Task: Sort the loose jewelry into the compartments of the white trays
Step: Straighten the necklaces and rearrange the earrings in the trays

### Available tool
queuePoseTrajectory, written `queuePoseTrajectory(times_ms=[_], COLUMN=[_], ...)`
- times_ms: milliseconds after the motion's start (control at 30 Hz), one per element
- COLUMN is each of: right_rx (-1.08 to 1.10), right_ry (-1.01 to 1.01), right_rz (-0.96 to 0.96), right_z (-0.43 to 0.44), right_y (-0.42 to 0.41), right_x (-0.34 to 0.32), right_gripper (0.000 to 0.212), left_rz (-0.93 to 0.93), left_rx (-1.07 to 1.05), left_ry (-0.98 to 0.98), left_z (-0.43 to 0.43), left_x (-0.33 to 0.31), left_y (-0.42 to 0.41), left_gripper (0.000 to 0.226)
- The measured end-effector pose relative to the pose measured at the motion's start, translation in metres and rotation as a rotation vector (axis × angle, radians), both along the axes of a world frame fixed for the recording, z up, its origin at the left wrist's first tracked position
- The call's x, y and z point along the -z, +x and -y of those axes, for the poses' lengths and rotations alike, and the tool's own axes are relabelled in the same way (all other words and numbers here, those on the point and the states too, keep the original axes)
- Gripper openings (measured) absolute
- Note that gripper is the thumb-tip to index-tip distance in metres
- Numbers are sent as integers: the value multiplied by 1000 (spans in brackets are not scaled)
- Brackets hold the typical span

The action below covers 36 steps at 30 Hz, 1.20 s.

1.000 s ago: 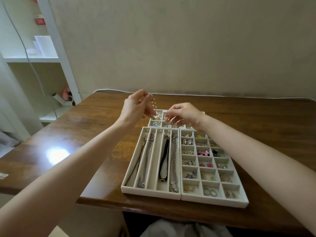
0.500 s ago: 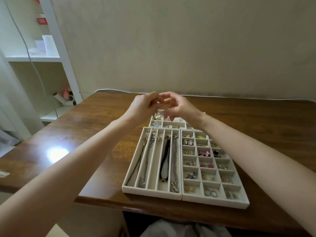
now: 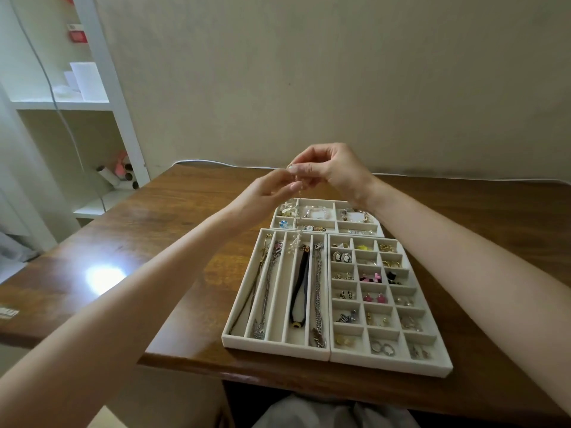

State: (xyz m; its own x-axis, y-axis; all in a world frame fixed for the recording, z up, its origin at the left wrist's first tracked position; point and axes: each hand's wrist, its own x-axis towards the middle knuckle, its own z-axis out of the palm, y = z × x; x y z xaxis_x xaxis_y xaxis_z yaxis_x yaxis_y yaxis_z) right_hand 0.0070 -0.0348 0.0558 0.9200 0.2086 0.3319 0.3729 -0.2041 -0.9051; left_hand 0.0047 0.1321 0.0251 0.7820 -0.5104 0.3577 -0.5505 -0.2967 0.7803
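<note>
The right hand (image 3: 335,173) and left hand (image 3: 265,194) are pinching a beaded chain (image 3: 298,217), which is hanging toward 6 o'clock over the long-slot tray (image 3: 275,344).

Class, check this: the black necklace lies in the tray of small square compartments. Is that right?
No. The head view shows the black necklace lying in one long slot of the long-slot tray beside it, not in the tray of small square compartments.
</note>
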Motion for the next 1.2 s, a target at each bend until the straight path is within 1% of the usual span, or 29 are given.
queuePoseTrajectory(times_ms=[33, 67, 100, 167, 233, 300, 367, 433, 500, 633, 733, 800, 933, 1067, 1200], right_rx=[-6, 1, 17, 65, 111, 134, 146, 170, 197, 229, 248, 260, 237, 181, 131], right_ry=[30, 53, 72, 93, 88, 63, 36, 21, 30, 0, -39, -88, -174, -248, -266], right_rz=[-7, -14, -21, -41, -69, -112, -147, -168, -193, -222, -229, -228, -245, -258, -290], right_z=[-1, -1, -2, -2, 0, 3, 4, 4, 6, 7, 4, 2, -1, -4, -3], right_y=[1, 2, 4, 9, 13, 16, 18, 21, 25, 28, 29, 29, 29, 28, 26], right_x=[-2, -3, -4, -2, 3, 11, 21, 30, 36, 44, 49, 53, 63, 69, 68], right_gripper=[4, 5, 5, 6, 6, 6, 6, 6, 6, 6, 3, 5, 7, 6, 5], left_rz=[-29, -58, -93, -165, -185, -127, -52, -10, 4, 68, 198, 273, 425, 525, 496], left_rx=[43, 40, -1, -137, -260, -336, -366, -378, -386, -412, -437, -452, -519, -425, -360], left_ry=[-27, -63, -107, -180, -156, -69, 17, 86, 124, 190, 249, 276, 365, 354, 391], left_z=[2, 4, 6, 9, 11, 9, 5, -1, -6, -16, -21, -24, -29, -31, -31], left_x=[0, 1, 2, 6, 13, 20, 25, 30, 38, 48, 51, 52, 54, 57, 62], left_y=[-3, -5, -7, -12, -18, -26, -36, -46, -55, -71, -78, -83, -93, -100, -108], left_gripper=[29, 25, 22, 24, 25, 23, 21, 24, 27, 22, 23, 23, 14, 14, 8])
